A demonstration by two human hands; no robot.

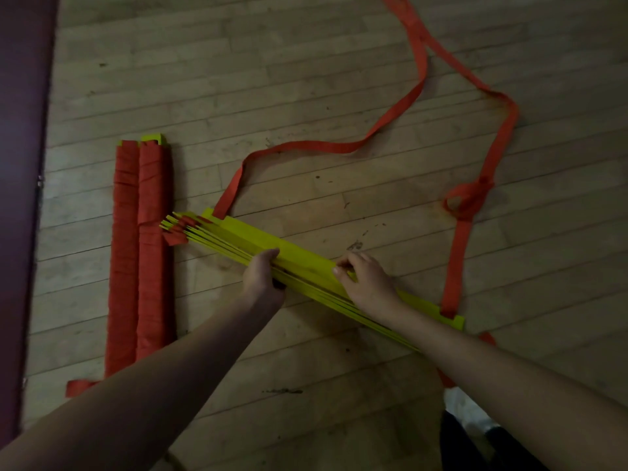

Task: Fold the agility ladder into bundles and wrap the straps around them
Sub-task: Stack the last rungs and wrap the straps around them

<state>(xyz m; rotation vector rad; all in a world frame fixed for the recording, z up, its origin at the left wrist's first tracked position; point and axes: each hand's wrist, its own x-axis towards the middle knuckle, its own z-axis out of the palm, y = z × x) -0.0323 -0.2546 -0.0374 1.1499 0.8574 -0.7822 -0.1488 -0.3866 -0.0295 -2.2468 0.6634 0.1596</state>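
Yellow plastic, one lot: a stack of flat ladder rungs [306, 261], gathered face to face and lying on the wooden plank floor [306, 79]. We record its long axis as running from upper left to lower right. The far end fans open slightly just beside the wrapped bundles, with short red folds showing between the slats.

Hands. The left hand [261, 277] grips the stack at about mid-length, fingers curled over the top. The right hand [365, 280] sits just beside it toward the near end, fingertips bent and pinching the edge of the upper rungs.

Red webbing, loose. One strap [326, 146] leaves the far end of the top rung. A second strap [457, 266] leaves the near end and carries a tangled loop [470, 198]. Both wander across the floor toward the upper right.

Red webbing, wound. Two wrapped bundles [151, 266] lie touching side by side left of the stack, pointing away from us. Yellow tips show at their far ends and a red tail [80, 387] trails at the near end.

Hidden or unclear. We cannot see the left thumb. The right forearm covers the stack's near end. The straps run out past the top edge. A dark maroon band [20, 198] along the left is too dim for us to identify. A white shoe [465, 413] is partly visible at lower right.
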